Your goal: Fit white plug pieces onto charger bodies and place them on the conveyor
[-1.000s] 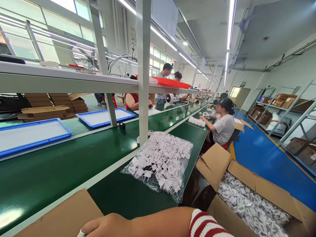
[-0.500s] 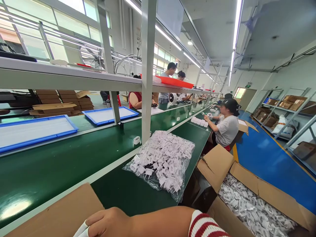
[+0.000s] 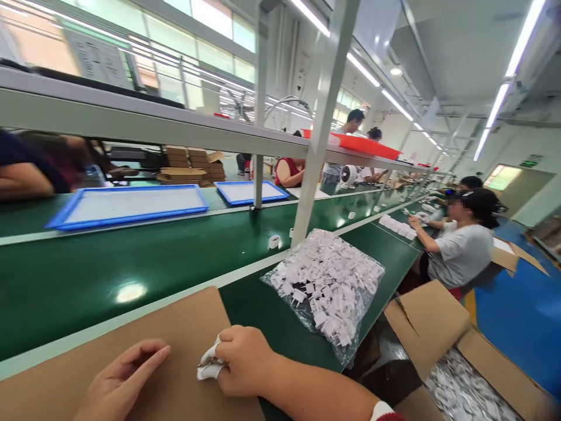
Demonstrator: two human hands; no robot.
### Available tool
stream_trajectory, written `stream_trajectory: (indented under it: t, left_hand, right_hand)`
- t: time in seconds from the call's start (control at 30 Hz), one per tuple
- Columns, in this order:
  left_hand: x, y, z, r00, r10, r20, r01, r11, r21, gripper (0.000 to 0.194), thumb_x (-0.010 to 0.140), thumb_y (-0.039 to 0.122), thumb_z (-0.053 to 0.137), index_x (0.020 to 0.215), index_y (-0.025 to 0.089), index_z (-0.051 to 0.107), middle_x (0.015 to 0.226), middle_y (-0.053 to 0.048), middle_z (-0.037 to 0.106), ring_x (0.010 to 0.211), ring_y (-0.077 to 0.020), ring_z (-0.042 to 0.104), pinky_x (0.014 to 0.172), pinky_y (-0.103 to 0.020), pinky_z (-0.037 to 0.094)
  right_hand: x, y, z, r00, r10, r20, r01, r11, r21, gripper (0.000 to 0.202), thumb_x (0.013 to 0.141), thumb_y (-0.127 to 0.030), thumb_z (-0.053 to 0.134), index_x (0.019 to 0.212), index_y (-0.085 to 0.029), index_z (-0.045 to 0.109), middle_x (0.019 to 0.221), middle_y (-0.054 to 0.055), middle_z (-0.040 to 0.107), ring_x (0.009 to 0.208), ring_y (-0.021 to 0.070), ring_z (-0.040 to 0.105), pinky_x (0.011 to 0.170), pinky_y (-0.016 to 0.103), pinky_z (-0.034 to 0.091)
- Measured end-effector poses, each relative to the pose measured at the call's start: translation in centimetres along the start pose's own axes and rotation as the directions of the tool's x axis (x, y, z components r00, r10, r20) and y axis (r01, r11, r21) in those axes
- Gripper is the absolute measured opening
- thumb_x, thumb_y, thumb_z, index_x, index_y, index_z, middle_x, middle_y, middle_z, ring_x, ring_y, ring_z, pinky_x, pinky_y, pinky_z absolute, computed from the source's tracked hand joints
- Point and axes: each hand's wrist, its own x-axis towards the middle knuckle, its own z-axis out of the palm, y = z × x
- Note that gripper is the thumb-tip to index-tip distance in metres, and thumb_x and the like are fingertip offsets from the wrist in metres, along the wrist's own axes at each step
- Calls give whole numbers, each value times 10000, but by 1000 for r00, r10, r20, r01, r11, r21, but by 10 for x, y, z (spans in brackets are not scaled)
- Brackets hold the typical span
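Observation:
My right hand (image 3: 245, 359) is closed in a pinch over a brown cardboard sheet (image 3: 184, 327). White coverings (image 3: 211, 363) show on its thumb and forefinger, with something small and dark or metallic between them that I cannot make out. To its left, my left hand (image 3: 125, 377) hovers at the cardboard, fingers loosely curved, thumb near the forefinger, nothing visible in it. Beyond my right hand lies a clear plastic bag (image 3: 328, 280) full of white plug-like parts on the green bench. A single white part (image 3: 274, 241) sits on the green belt.
An open carton (image 3: 438, 333) of bagged white parts stands at the right. Blue-rimmed trays (image 3: 131, 219) line the belt's far side. A metal post (image 3: 313, 175) rises behind the bag, under a long shelf. A co-worker (image 3: 460, 245) sits farther along the bench.
The view has turned left, so bench and bag appear farther right. My right hand now shows fully over the cardboard, and my left hand has come into view.

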Motion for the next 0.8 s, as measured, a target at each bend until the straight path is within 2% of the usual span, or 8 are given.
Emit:
stream_trajectory:
  t: [0.1,0.2,0.37,0.53,0.67,0.8]
  left_hand:
    - [-3,6,-3,999,19,50,-13,994,-108,423,709,744,650,760,328,709,853,51,737,846,-262,687,698,-310,582]
    - [-3,12,-2,994,78,72,-68,988,-140,474,723,728,646,732,255,679,806,-12,689,776,-236,638,678,-282,543]
    - [-5,14,0,988,118,103,-100,981,-166,413,785,635,624,736,226,655,764,-15,637,741,-206,585,682,-277,495]
    - [-5,10,2,985,139,103,-115,970,-214,337,809,535,606,729,209,633,754,-17,622,735,-189,556,693,-287,465]
    - [-4,4,4,985,139,106,-108,961,-253,298,797,491,613,727,202,619,739,-10,608,691,-168,529,653,-281,445]
    - [-4,1,4,983,142,114,-109,961,-255,270,786,463,609,723,200,610,737,-8,606,684,-164,523,649,-284,444]
  right_hand:
    - [-2,-2,1,999,34,19,-35,999,41,242,738,-297,780,963,-244,710,887,5,660,795,179,628,623,257,443]
    - [-3,-4,0,998,51,29,-53,995,84,285,732,-282,808,996,-244,709,915,9,685,829,190,618,652,260,440]
    - [-5,-6,-1,996,90,15,-91,973,213,249,755,-102,743,957,-242,701,912,8,688,870,190,597,713,263,454]
    - [-6,-4,0,993,114,31,-117,916,383,310,814,-102,704,1090,-240,732,964,43,670,922,196,598,765,284,500]
    - [-7,-3,2,995,82,53,-97,900,425,288,812,-70,661,1027,-237,754,969,55,658,946,201,601,790,299,521]
    - [-8,-4,2,993,95,68,-115,890,442,192,852,-133,662,986,-233,756,986,63,659,948,205,611,801,313,538]
